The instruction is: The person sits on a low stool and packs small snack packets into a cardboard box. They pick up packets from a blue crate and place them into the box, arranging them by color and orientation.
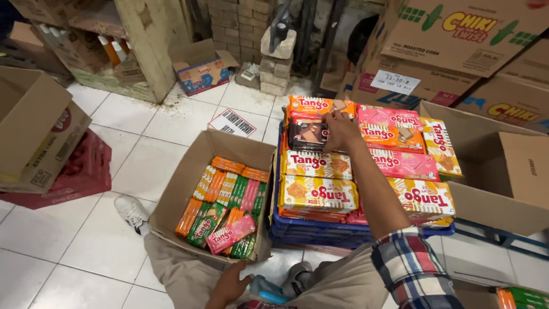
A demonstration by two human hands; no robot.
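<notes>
My right hand (341, 130) reaches forward over a stack of flat wafer packs and rests its fingers on a dark brown pack (307, 133). Orange, yellow and pink packs (318, 193) lie around it on a blue crate (309, 230). My left hand (231, 284) sits low by my knee, fingers bent, touching a light-blue object (266, 290); whether it grips it is unclear. An open cardboard box (184, 187) in front of me holds several small wafer packets (226, 210) in orange, green and pink.
A large open carton (509, 171) stands at the right, with stacked printed cartons (463, 34) behind it. At the left a carton (34, 131) rests on a red crate (86, 171). My white shoe (131, 213) is on the white tiled floor.
</notes>
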